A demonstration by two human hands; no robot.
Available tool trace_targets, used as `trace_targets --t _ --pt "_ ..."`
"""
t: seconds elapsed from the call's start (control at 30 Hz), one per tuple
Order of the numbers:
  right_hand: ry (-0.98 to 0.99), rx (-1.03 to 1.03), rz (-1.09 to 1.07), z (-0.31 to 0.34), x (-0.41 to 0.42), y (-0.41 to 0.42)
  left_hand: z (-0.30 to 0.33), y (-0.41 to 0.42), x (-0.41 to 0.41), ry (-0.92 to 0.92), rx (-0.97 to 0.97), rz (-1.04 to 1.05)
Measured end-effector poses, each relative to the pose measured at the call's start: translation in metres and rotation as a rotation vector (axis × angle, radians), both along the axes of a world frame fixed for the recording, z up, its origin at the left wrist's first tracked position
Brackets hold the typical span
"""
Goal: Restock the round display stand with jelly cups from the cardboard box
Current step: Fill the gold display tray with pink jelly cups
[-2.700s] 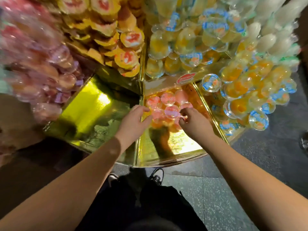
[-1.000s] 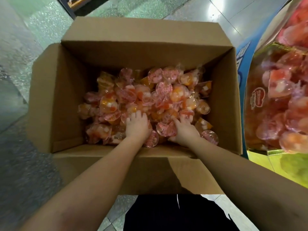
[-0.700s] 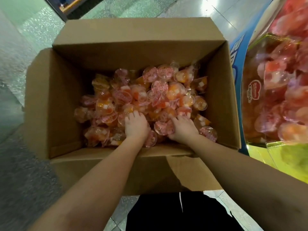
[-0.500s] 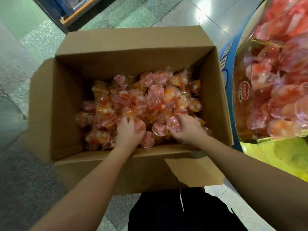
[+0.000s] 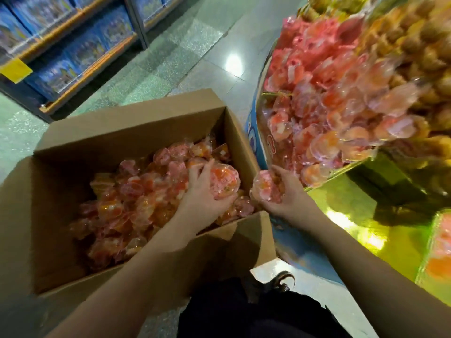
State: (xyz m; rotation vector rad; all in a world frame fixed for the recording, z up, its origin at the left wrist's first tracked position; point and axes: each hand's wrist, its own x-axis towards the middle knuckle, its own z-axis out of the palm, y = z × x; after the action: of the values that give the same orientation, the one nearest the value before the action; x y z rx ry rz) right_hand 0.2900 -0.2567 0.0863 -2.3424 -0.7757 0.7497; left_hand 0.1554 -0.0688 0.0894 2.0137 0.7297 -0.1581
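Jelly cups [image 5: 151,191] fill the bottom of the open cardboard box [image 5: 56,167] in a loose heap: small clear plastic cups with round sealed lids, their contents red, pink and orange with pale bits showing through. They lie at all angles, some lid up, some on their sides. The left hand [image 5: 207,191] is raised over the right end of the heap, its fingers [image 5: 197,170] and thumb curled round a cluster of cups; the uppermost held cup [image 5: 225,182] shows an orange-red filling under a pinkish printed lid. The right hand [image 5: 284,191] is beyond the box's right wall, palm turned inward, its fingers curled round another cluster [image 5: 267,190] of pink and orange cups, just beside the lower edge of the round display stand [image 5: 264,147].

The stand has a blue printed rim and shiny gold-foil trays [image 5: 341,215]. Its nearest section is piled with the same pink-orange cups [image 5: 329,113], blurred by motion; further right is a pile of yellow-brown sweets [image 5: 419,45], also blurred. The box sits on a pale speckled tile floor [image 5: 170,57], its near flap folded outward toward the person's dark trousers [image 5: 244,313] and shoe [image 5: 284,281]. At upper left, a shelf unit [image 5: 73,45] carries rows of blue packages.
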Motion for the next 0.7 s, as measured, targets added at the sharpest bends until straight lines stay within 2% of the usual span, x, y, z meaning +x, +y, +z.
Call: trace_targets --t 0.3,0.47,0.7 --pt "-0.092 0.005 -0.303 0.046 0.025 -0.183 0.038 -0.137 0.087 -0.088 0.039 -0.403" --pt "-0.11 0.043 -0.45 0.045 0.026 -0.303 0.037 -0.249 0.123 -0.082 0.09 -0.585" --pt "-0.074 0.068 -0.597 0.013 0.029 -0.47 0.016 -0.406 0.157 -0.091 0.168 -0.715"
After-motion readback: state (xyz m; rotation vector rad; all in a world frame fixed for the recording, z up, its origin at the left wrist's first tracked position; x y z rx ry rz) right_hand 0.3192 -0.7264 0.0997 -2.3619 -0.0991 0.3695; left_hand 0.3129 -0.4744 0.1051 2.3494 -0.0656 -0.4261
